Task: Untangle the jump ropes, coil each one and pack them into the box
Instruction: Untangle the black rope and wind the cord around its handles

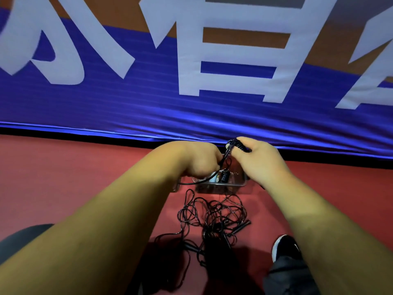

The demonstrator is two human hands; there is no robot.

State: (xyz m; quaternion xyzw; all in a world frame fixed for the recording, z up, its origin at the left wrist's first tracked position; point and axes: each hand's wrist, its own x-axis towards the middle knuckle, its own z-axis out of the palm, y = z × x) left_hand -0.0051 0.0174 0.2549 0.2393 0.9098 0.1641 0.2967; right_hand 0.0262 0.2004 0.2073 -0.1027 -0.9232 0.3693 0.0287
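The right hand (261, 160) is pinching tight loops of a black jump rope (237, 144) wound at its fingertips, just above the box's far side. The left hand (200, 160) is curling round the same rope lower down, feeding a strand that is sagging across the clear box (223, 184) below. Something dark and coiled is lying inside the box, possibly a packed rope, though it is hard to make out. Nearer the person, the tangled ropes (212, 216) are sprawling on the red floor (63, 177), beside a black shoe (285, 249).

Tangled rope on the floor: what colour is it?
The tangled rope is black; the head view shows it.
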